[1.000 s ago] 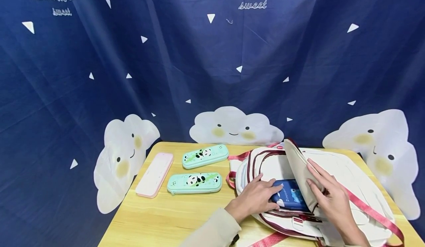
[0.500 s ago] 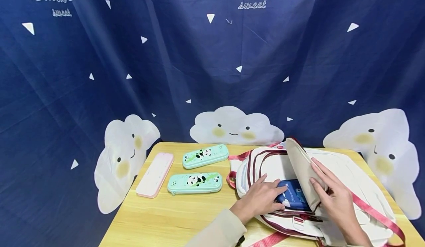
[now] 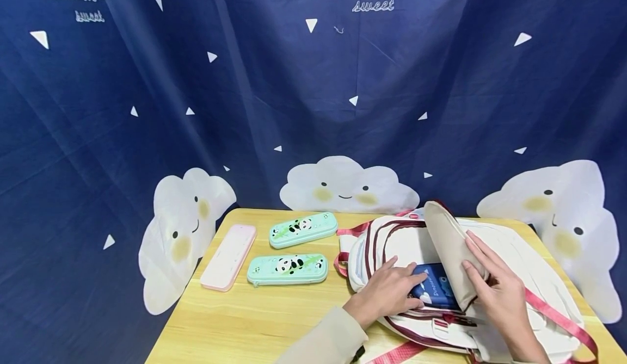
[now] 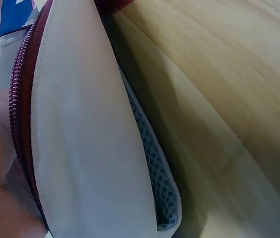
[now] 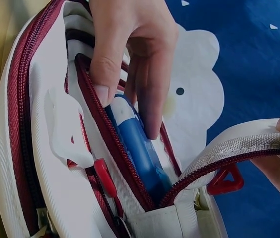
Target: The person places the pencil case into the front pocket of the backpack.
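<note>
One blue case [image 3: 436, 288] slides deeper under the flap [image 3: 448, 247], seemingly settling; our left hand [image 3: 385, 292] has fingers round it, our right hand [image 3: 502, 293] pinches the flap.

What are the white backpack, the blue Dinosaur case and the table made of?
White backpack: matte woven cloth, probably; fine slanting threads show up close.
Blue Dinosaur case: smooth with a soft shine, maybe plastic or coated foam; I can't tell which.
Table: smooth, satiny wood or wood-look top; pale grain streaks show.
</note>
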